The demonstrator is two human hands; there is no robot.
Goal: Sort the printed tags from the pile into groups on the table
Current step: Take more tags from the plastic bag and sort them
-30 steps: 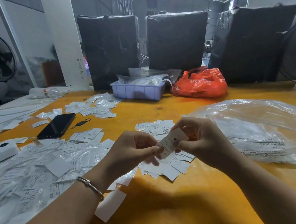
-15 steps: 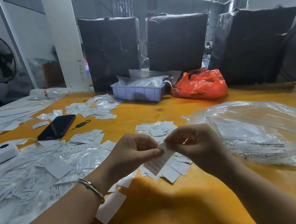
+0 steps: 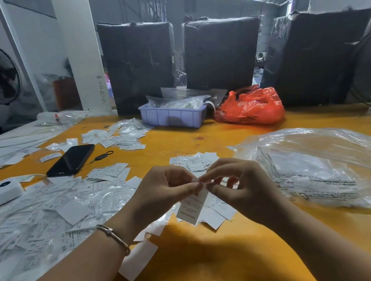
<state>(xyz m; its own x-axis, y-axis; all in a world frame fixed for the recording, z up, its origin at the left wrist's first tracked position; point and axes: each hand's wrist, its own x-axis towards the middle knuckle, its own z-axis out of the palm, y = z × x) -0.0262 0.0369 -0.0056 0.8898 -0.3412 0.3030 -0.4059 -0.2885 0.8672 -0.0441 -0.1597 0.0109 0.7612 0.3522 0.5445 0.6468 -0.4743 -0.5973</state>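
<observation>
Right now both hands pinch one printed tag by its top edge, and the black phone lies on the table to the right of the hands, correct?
Not quite: the head view shows the black phone lying to the left of the hands, beside the loose tags. The rest holds: the left hand and right hand both pinch one printed tag by its top edge above the table.

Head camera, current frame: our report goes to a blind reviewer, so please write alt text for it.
Two hands, left hand and right hand, pinch the top of one printed tag, which hangs over an orange table. A loose pile of tags lies at left near a black phone; a clear plastic bag lies at right.
</observation>
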